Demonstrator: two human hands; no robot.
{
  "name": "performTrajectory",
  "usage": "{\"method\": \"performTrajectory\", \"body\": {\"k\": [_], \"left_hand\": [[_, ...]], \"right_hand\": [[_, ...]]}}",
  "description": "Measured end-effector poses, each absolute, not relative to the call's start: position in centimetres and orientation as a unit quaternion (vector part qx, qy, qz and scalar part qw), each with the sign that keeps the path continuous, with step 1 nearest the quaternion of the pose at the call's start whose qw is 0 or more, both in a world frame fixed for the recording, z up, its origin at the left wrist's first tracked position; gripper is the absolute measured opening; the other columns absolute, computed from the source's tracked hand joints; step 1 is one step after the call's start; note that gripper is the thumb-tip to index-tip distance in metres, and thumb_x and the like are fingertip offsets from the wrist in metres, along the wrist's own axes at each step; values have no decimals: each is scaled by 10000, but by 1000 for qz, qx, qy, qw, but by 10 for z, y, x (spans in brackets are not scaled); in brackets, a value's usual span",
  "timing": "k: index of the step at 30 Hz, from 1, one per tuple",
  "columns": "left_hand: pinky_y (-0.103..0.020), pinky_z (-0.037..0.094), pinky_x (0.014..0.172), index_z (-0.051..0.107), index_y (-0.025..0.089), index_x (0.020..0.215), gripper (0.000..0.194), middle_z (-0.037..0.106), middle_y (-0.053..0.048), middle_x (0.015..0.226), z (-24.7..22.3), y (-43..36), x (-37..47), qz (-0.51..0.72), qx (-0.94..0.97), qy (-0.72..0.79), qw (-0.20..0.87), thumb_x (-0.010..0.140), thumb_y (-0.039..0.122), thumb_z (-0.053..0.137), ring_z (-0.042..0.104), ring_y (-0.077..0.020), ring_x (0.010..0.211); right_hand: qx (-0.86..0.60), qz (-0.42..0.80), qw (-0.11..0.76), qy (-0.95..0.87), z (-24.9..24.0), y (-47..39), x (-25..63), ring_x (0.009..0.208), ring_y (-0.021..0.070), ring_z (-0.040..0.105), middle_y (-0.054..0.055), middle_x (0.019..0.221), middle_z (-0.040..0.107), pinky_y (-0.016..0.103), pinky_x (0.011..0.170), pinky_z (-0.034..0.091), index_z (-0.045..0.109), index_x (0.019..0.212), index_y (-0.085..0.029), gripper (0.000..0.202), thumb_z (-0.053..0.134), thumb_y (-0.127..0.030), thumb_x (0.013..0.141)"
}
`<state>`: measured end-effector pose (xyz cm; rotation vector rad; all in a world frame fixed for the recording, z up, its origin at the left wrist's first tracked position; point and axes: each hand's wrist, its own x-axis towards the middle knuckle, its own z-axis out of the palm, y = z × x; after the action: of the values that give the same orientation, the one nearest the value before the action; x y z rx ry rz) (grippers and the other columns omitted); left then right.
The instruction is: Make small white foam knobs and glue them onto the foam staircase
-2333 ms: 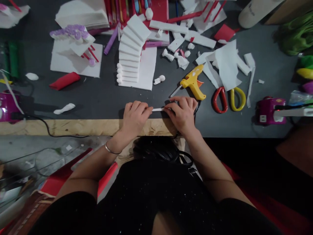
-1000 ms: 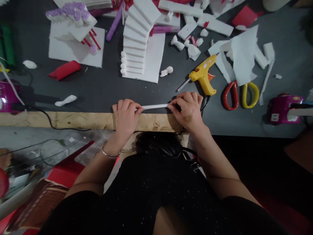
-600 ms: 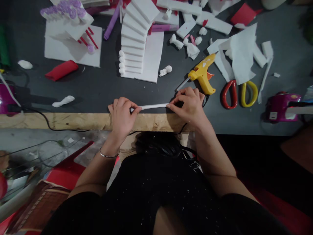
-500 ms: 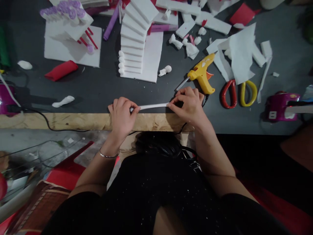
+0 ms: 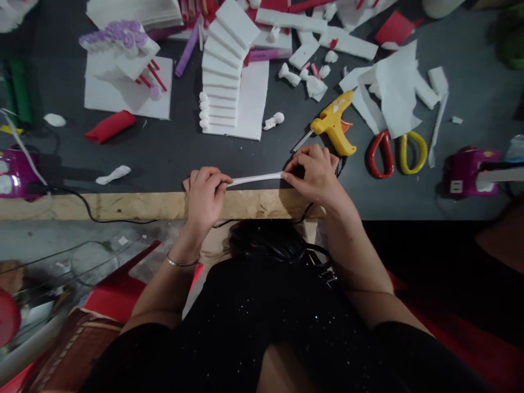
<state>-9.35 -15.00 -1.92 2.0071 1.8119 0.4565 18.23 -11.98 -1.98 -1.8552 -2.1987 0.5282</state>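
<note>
A thin white strip, rolled or folded narrow (image 5: pixel 257 178), stretches between my hands just above the table's front edge. My left hand (image 5: pixel 205 191) pinches its left end between thumb and fingers. The right end sits in the fingertips of my right hand (image 5: pixel 314 172), whose other fingers curl. Whether the strip is paper or foam I cannot tell. Close beyond my right hand lies a yellow glue gun (image 5: pixel 333 124), its metal nozzle pointing down-left. A small white twisted piece (image 5: pixel 273 120) rests on the table past the strip.
A white stepped staircase model (image 5: pixel 221 93) stands at the back centre. Left of it is a white model with purple rosettes (image 5: pixel 123 41). Red-and-yellow-handled scissors (image 5: pixel 381 155) lie right, partly under white sheets (image 5: pixel 397 87). Purple devices (image 5: pixel 470 172) sit at both sides. Another person's arm shows at right.
The strip stays stretched between both hands. My left fingers have shifted slightly on its end. The whole view has moved a little, with the table's left side sliding rightward.
</note>
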Motion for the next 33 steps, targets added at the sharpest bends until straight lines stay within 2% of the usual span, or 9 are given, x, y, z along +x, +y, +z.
{"method": "performTrajectory", "body": {"k": [7,12,17,19,22,25,28,31,33], "left_hand": [[-479,432,919,729,250,1092,173,711,-114,1112,-11,-144,-103,118,745,627,197,989,212,595,599,-317,1101],[-473,460,854,695,216,967,159,688,-136,1009,-9,-139,-106,75,794,579,169,1011,233,543,587,-329,1038],[-472,496,917,635,191,959,131,677,-171,1124,-13,-139,-107,115,827,526,163,1002,185,512,593,-311,1061],[-455,509,942,611,201,926,107,693,-151,1123,-9,-138,-106,137,826,507,204,978,165,524,615,-287,1059],[-379,518,847,590,218,857,92,720,-69,946,4,-129,-100,169,789,520,280,926,161,564,643,-223,895],[-308,493,735,617,216,826,69,725,-24,844,20,-109,-89,229,722,540,367,893,201,627,625,-165,764],[-272,473,671,632,209,819,97,722,-11,780,26,-79,-73,297,651,527,459,850,252,713,615,-134,692],[-270,497,697,684,213,1058,339,705,24,731,22,-47,-56,336,591,496,540,744,241,808,631,-127,663],[-276,503,708,719,199,1083,405,703,25,712,19,-29,-46,347,566,487,567,699,255,834,628,-123,651]], "right_hand": [[-620,166,145,-753,-18,-122,182,1084,325,530,103,1159,625,526,974,389,718,1089,-269,193,657,-357,930],[-600,138,137,-776,-18,-127,176,1079,320,537,108,1130,650,508,957,392,701,952,-251,103,609,-290,975],[-580,137,135,-791,-21,-131,172,1020,313,558,145,1121,696,469,890,410,632,924,-222,152,505,-210,1006],[-571,173,163,-786,-20,-127,176,940,285,582,124,1008,716,437,851,428,601,901,-225,137,507,-190,995],[-554,248,235,-759,-8,-111,188,806,225,604,66,857,703,366,761,460,582,882,-232,87,559,-179,947],[-541,279,317,-728,15,-85,203,748,186,619,25,837,706,336,719,484,606,893,-241,33,631,-234,914],[-520,280,389,-707,38,-52,214,761,170,637,1,833,685,335,728,517,609,938,-250,104,696,-282,890],[-495,275,435,-700,48,-15,219,757,162,632,-20,796,633,325,693,531,611,1023,-265,199,736,-306,873],[-484,285,452,-693,49,9,221,729,154,626,-28,783,614,318,666,535,606,1072,-274,235,734,-301,877]]}}
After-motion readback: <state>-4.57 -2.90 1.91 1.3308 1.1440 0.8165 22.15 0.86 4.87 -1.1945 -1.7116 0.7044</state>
